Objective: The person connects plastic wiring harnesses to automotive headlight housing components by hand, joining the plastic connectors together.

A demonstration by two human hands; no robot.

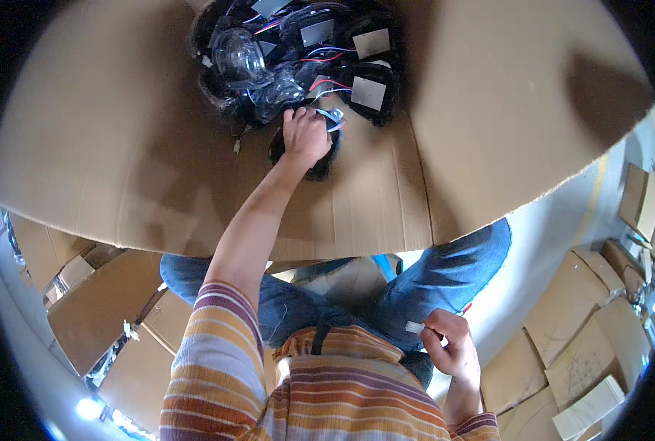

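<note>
A heap of black moulded parts (298, 44) with coloured wires, clear plastic covers (237, 59) and pale rectangular labels (368, 93) lies on the cardboard in front of me. At its near edge my left hand (307, 137) is closed on a dark wired part (318, 167), mostly hidden under the fingers. Pale wires (332, 117) stick out beyond the knuckles. Close to my right thigh, my right hand (451, 345) pinches a small white piece (414, 327) between thumb and fingers. A thin red tip (467, 309) shows just past that hand; what it belongs to is unclear.
The large brown cardboard sheet (357, 213) spreads over my knees, its near edge above my lap. Cardboard boxes (563, 309) stand on the floor to the right, and more boxes (107, 309) to the left. A white box-like object (588, 408) sits at the lower right.
</note>
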